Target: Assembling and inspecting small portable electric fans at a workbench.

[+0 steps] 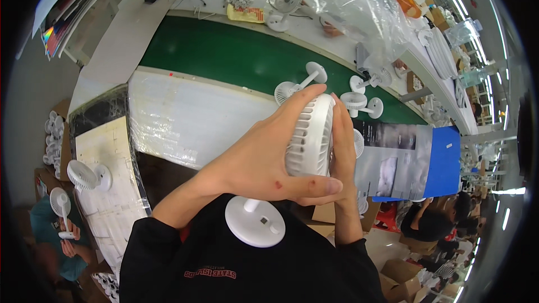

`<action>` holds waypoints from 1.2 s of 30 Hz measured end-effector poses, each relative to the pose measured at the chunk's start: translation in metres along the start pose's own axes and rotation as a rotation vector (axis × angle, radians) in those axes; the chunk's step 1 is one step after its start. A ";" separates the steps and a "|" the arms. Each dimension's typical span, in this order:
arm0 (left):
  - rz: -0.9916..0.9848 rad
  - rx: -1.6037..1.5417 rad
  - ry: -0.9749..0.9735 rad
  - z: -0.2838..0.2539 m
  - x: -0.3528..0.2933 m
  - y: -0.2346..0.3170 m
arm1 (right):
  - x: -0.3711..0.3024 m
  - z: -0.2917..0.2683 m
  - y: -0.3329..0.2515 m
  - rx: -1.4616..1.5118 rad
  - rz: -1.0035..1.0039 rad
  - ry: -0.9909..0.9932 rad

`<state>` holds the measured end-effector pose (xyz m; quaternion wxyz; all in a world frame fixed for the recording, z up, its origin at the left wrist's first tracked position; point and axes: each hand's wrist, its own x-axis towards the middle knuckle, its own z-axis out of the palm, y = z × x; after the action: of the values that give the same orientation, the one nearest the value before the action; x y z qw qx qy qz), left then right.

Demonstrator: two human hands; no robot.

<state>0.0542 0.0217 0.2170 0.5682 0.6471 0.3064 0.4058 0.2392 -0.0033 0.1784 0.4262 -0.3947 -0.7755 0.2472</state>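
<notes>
A small white desk fan [314,137] is between my two hands, lifted in front of my chest. My left hand [264,146] wraps round the slotted side of its head, thumb stretched along the lower edge. Pressed against the opposite side is my right hand [343,154], its fingers running up the housing. The fan's round base [255,231] hangs toward me, with a small dark square and a knob-like spot on it. The fan's neck is partly hidden behind my left hand and wrist.
A green conveyor belt [224,45] crosses ahead, with several white fans [316,73] on it. Another fan [84,175] stands on the left bench. At far left a person's hands [68,238] hold a fan. Clear plastic sheeting [348,5] hangs upper right. A blue panel [445,160] lies right.
</notes>
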 end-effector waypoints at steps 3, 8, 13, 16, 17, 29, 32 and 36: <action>-0.010 -0.117 0.042 -0.001 0.003 0.011 | 0.007 0.001 -0.009 -0.244 -0.107 0.052; 0.152 -0.076 0.013 -0.008 0.000 -0.004 | 0.013 0.009 0.005 0.194 -0.039 0.270; 0.266 -0.010 0.043 0.022 -0.002 -0.071 | -0.039 0.040 0.095 0.517 0.371 0.413; 0.212 -0.021 0.047 0.032 -0.008 -0.123 | -0.062 0.058 0.119 0.544 0.519 0.482; 0.147 -0.051 0.036 0.037 -0.011 -0.139 | -0.071 0.061 0.120 0.510 0.534 0.526; 0.019 -0.218 -0.191 0.031 -0.001 -0.138 | -0.076 0.030 0.091 0.320 0.782 0.275; -0.061 -0.236 -0.259 0.026 0.011 -0.132 | -0.065 0.036 0.083 0.353 0.778 0.364; -0.214 -0.398 -0.250 0.004 0.022 -0.130 | -0.042 0.053 0.080 0.223 0.742 0.387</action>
<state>0.0763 0.0602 0.0925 0.7574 0.5316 0.2147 0.3124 0.2396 0.0051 0.0743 0.4861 -0.6375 -0.4554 0.3872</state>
